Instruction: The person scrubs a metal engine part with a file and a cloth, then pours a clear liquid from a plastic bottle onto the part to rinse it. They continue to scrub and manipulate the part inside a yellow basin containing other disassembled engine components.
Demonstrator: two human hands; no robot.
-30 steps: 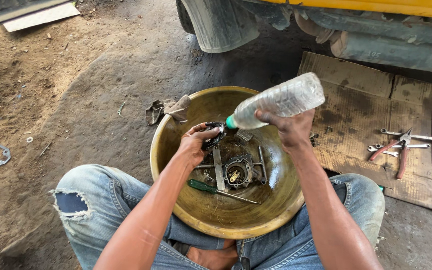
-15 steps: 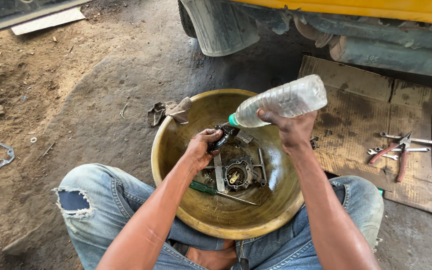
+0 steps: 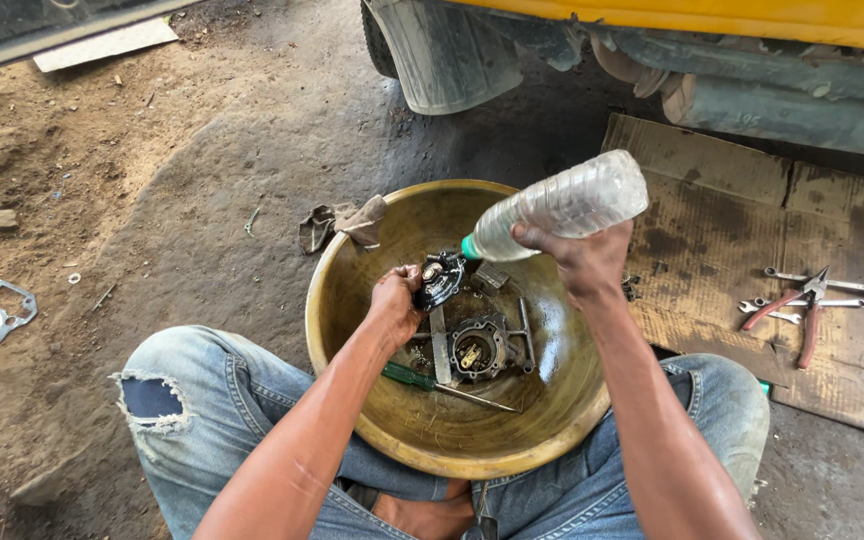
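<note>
Bottle tipped in right hand over left hand's part.

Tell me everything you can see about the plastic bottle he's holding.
The plastic bottle is clear and ribbed, with a green neck ring. The right hand grips it from below near its middle, tilted with the mouth down-left over the brass-coloured bowl, right above the small dark part in the left hand. I cannot tell whether liquid is flowing.

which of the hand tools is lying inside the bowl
The green-handled screwdriver, inside the brass bowl. The red-handled pliers and wrenches lie on the cardboard.
</note>
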